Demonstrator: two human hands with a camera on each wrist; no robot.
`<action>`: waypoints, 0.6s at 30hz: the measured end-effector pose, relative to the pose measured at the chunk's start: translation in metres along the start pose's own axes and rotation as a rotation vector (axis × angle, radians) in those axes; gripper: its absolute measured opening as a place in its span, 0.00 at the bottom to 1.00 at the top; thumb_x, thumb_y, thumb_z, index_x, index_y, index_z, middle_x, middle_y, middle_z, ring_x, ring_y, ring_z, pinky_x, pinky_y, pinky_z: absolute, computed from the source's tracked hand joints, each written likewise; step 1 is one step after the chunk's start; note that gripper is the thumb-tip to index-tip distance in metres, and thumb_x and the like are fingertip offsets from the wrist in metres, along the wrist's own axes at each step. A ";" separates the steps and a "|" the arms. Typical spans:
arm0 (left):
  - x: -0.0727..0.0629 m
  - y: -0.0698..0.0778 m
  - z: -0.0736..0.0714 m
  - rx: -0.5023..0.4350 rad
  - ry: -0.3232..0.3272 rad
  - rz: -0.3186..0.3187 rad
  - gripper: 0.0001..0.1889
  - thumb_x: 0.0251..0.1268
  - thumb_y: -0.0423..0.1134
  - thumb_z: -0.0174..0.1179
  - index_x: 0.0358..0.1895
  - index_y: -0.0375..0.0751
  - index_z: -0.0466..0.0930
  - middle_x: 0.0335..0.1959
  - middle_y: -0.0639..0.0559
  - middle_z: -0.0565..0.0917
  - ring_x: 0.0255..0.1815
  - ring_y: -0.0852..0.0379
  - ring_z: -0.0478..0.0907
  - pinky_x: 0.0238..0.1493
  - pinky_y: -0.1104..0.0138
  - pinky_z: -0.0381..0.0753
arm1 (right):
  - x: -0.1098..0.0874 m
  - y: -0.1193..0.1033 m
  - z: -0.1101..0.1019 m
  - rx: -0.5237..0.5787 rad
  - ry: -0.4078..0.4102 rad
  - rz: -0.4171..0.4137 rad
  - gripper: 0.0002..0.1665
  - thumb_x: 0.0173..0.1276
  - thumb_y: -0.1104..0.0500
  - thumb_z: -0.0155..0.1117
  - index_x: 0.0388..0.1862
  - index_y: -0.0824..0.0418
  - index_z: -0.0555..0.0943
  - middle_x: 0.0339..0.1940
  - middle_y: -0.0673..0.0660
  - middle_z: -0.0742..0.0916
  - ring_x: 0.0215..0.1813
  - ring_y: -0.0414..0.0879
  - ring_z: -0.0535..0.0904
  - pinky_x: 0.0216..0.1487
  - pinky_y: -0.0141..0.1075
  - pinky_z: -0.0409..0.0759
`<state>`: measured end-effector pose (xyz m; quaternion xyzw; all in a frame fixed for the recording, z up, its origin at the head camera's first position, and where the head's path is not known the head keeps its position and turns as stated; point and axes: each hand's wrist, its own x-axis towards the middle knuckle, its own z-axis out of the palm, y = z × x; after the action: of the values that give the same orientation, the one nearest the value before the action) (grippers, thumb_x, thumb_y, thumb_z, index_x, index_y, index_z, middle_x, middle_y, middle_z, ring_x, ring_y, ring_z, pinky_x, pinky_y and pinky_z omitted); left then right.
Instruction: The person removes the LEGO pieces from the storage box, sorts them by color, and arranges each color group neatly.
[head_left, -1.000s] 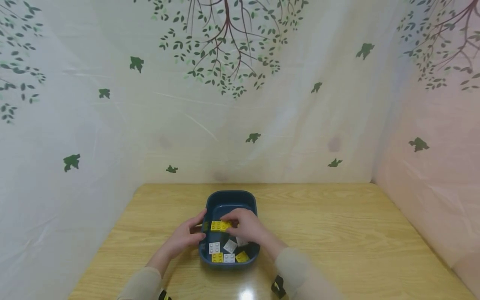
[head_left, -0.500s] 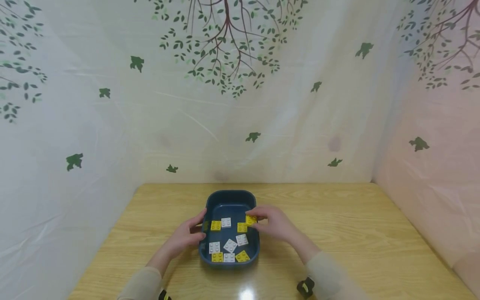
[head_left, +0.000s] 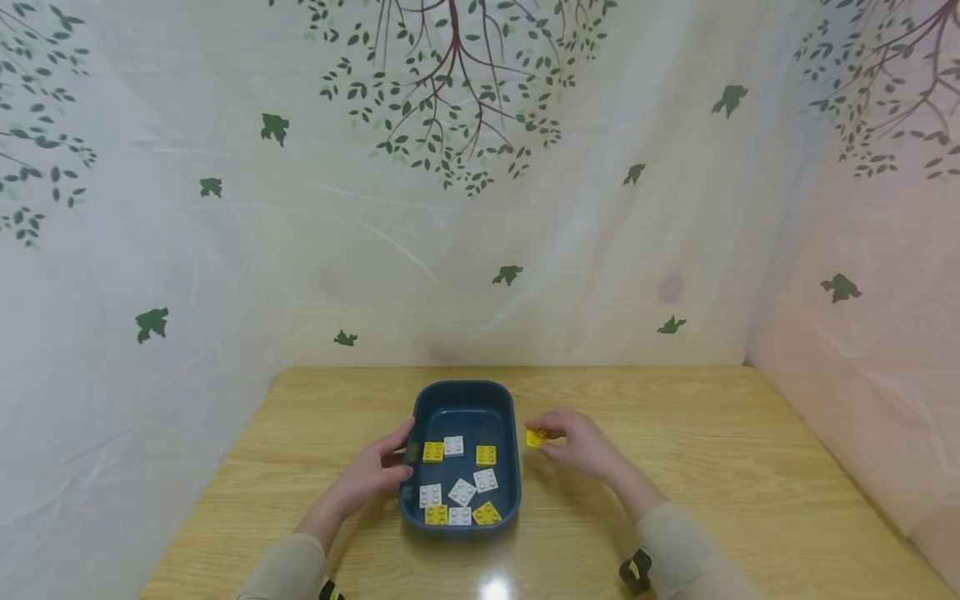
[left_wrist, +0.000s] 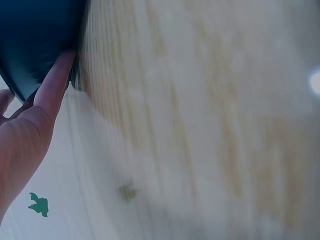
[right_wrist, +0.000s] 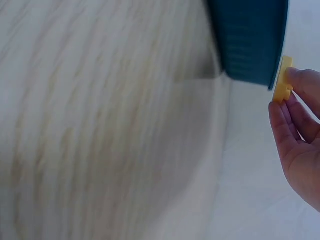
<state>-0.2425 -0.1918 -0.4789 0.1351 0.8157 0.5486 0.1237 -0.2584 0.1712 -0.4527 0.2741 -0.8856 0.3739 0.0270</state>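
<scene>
A dark blue bin (head_left: 468, 419) sits on the wooden table with several loose yellow and white toy bricks on its floor, studs up. Against the bin's left outer wall rests my left hand (head_left: 366, 477), fingers and thumb extended; the left wrist view has its thumb (left_wrist: 56, 80) lying straight along that wall. To the right of the bin, my right hand (head_left: 587, 450) pinches a yellow toy brick (head_left: 535, 437) between thumb and fingers. From the right wrist, that yellow brick (right_wrist: 283, 80) appears edge-on, close beside the bin's rim.
A wooden table (head_left: 675, 433) carries the bin. White sheeting (head_left: 570, 275) printed with branches and green leaves hangs behind and on both sides. Dark straps show at both sleeves (head_left: 686, 546). Light glares off the table's front edge.
My right hand has picked a yellow toy brick out of the bin and moved it right, over the rim and past the bin's right side. The left hand stays put.
</scene>
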 end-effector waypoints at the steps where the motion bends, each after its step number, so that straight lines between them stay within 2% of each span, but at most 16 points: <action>1: -0.001 0.000 0.000 0.000 0.002 0.000 0.40 0.65 0.33 0.60 0.79 0.46 0.53 0.76 0.39 0.60 0.69 0.35 0.67 0.63 0.48 0.73 | 0.000 0.003 0.000 0.000 -0.007 0.004 0.20 0.62 0.69 0.69 0.54 0.65 0.83 0.50 0.58 0.86 0.49 0.50 0.82 0.52 0.44 0.83; 10: -0.007 0.006 0.002 -0.004 0.004 -0.002 0.40 0.65 0.33 0.59 0.79 0.45 0.53 0.76 0.38 0.60 0.68 0.34 0.67 0.62 0.48 0.74 | -0.003 0.025 0.003 -0.005 -0.048 0.055 0.19 0.59 0.71 0.69 0.50 0.67 0.84 0.47 0.60 0.86 0.48 0.53 0.82 0.51 0.44 0.82; 18: -0.008 0.005 0.003 0.006 0.010 -0.013 0.40 0.65 0.33 0.59 0.79 0.46 0.53 0.76 0.39 0.60 0.69 0.34 0.66 0.63 0.47 0.72 | -0.003 0.034 0.012 -0.051 -0.054 0.015 0.17 0.57 0.70 0.70 0.48 0.69 0.85 0.44 0.60 0.87 0.47 0.53 0.82 0.51 0.45 0.81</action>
<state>-0.2335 -0.1898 -0.4748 0.1274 0.8188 0.5462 0.1227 -0.2716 0.1837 -0.4842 0.2765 -0.8974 0.3438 0.0074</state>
